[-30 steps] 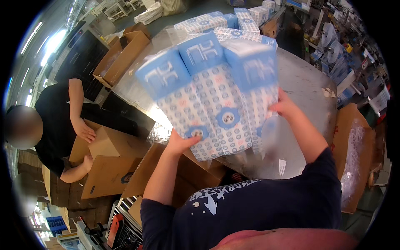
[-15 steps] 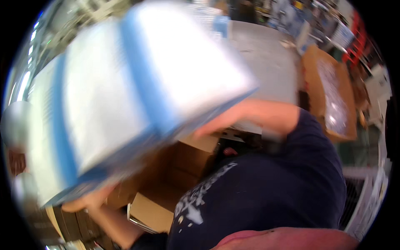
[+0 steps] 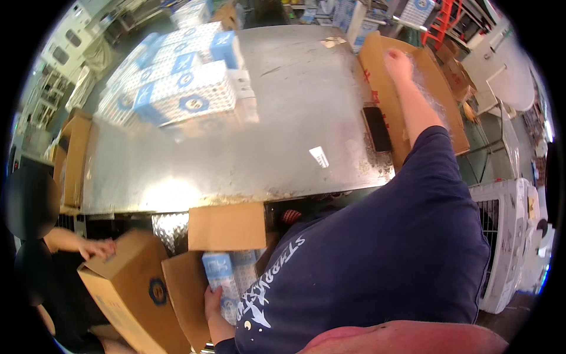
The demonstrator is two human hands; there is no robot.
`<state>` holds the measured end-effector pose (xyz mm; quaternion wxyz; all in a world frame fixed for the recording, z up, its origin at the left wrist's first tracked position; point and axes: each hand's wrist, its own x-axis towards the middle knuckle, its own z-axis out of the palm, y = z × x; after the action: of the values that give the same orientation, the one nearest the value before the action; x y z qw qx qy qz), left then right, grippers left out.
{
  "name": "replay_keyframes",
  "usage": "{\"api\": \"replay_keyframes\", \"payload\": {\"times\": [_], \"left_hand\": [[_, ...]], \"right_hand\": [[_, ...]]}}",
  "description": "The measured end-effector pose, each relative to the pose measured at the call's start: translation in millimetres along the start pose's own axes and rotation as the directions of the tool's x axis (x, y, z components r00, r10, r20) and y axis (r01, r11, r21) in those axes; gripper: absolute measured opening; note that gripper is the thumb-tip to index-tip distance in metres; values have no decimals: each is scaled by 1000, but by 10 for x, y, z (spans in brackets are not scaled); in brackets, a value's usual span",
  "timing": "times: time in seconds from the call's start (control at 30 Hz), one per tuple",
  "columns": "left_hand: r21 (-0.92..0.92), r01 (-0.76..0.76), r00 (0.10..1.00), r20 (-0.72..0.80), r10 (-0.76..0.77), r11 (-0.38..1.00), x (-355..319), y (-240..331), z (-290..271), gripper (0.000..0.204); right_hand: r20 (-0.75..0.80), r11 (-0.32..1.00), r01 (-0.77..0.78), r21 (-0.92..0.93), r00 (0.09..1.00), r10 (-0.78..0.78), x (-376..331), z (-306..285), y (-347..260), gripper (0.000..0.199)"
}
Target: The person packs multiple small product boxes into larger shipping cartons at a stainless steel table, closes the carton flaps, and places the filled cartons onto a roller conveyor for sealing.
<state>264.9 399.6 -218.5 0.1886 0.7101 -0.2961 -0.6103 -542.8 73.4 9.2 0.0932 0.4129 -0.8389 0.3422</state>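
Inside the open brown carton [image 3: 227,227] at my waist stand blue-and-white patterned packs [image 3: 220,277]. My left hand [image 3: 213,302] lies against the nearest pack, by the carton's left wall; its visible fingers are stretched along the pack and some are hidden. Out to the right, my right hand [image 3: 398,64] reaches over a long cardboard box [image 3: 372,65] that holds clear plastic film [image 3: 433,100]. Its fingers are curled closed; whatever is in them cannot be made out.
More blue-and-white packs [image 3: 183,88] sit grouped on the metal table [image 3: 277,118]. On it also lie a black phone [image 3: 377,128] and a white label [image 3: 319,156]. At left, a co-worker's hand [image 3: 97,248] touches a closed carton [image 3: 132,277]. A white slatted unit [image 3: 501,242] stands right.
The large white-and-blue bundle both hands carried is out of them, and packs now stand in the carton. My right hand has moved to the long box; my left is down inside the carton.
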Motion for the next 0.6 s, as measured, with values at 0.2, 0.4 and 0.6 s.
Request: {"api": "replay_keyframes", "payload": {"times": [0.2, 0.4, 0.6], "left_hand": [[572, -90, 729, -519, 445, 815, 28, -359, 432, 51], [401, -35, 974, -189, 121, 915, 168, 475, 869, 53], [336, -73, 990, -89, 108, 939, 350, 1091, 1104, 56]], "right_hand": [[607, 856, -21, -517, 696, 384, -565, 4, 2753, 70], [593, 853, -376, -361, 613, 521, -1196, 235, 2780, 53], [519, 841, -538, -57, 704, 485, -703, -1, 2139, 36]]}}
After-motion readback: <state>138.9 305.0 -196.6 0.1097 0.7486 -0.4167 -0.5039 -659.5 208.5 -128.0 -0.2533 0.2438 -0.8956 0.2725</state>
